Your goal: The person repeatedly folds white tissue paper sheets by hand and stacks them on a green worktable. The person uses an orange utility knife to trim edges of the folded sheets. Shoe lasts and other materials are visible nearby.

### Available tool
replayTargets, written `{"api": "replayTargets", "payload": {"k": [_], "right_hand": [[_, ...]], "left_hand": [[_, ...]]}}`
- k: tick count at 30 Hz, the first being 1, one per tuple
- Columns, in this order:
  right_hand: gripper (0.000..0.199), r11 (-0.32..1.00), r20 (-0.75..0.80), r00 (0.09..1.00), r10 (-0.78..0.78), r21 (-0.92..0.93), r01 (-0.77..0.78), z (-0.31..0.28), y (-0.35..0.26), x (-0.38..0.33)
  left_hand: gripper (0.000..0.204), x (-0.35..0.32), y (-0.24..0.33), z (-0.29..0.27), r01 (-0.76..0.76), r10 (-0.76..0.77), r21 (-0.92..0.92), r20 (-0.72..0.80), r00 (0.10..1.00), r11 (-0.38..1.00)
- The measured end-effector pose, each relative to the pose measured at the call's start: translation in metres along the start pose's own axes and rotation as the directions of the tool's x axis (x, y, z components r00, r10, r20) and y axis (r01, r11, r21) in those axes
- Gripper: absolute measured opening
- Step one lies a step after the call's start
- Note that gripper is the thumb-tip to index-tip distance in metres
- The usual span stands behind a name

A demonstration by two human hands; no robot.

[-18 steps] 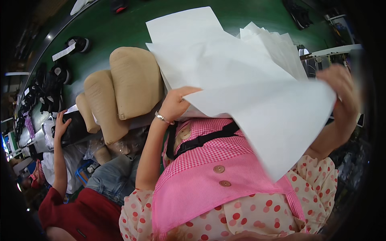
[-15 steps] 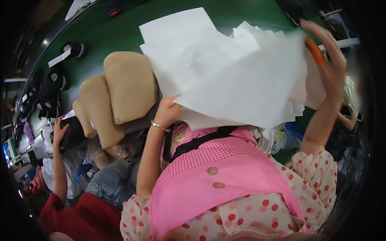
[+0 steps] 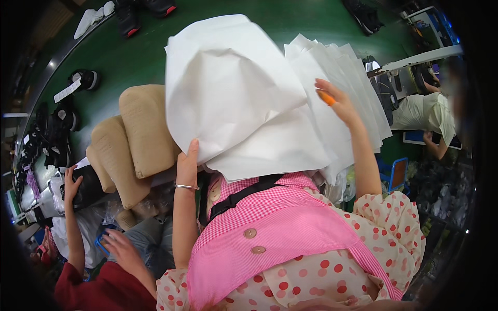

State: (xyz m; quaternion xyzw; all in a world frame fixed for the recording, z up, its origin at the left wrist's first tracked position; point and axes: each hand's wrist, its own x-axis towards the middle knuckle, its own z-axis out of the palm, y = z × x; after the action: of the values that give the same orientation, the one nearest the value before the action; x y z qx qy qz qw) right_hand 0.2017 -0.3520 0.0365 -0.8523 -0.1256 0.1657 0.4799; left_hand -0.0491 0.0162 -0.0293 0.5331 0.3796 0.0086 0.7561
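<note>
A large white paper sheet (image 3: pixel 233 88) billows up in front of me, curled over toward the left. My left hand (image 3: pixel 187 165), with a thin bracelet at the wrist, grips its lower left edge. My right hand (image 3: pixel 336 101), with an orange cover on one fingertip, pinches the sheet's right side where it meets a fanned stack of white sheets (image 3: pixel 358 88). Both forearms rise from polka-dot sleeves beside my pink checked apron (image 3: pixel 270 228).
Tan padded pieces (image 3: pixel 142 129) lie left of the paper on a green surface (image 3: pixel 145 52). Black shoes (image 3: pixel 65 124) line its left edge. A person in red (image 3: pixel 98 285) works at lower left. Another person in a pale shirt (image 3: pixel 423 111) sits at right near a blue stool (image 3: pixel 398 173).
My right hand has swung from the far right toward the middle, and the sheet has folded over to the left. My left hand stayed at the sheet's lower left edge.
</note>
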Motion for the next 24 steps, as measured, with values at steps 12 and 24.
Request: {"api": "replayTargets", "payload": {"k": [12, 24], "right_hand": [[0.030, 0.975, 0.030, 0.976, 0.217, 0.049, -0.218, 0.070, -0.006, 0.021], [0.023, 0.977, 0.017, 0.982, 0.190, 0.096, -0.191, 0.073, -0.024, 0.023]], "left_hand": [[0.049, -0.006, 0.001, -0.014, 0.007, -0.003, 0.056, -0.061, 0.998, 0.998], [0.047, -0.004, 0.004, -0.010, -0.026, 0.028, 0.038, -0.072, 0.997, 0.999]]}}
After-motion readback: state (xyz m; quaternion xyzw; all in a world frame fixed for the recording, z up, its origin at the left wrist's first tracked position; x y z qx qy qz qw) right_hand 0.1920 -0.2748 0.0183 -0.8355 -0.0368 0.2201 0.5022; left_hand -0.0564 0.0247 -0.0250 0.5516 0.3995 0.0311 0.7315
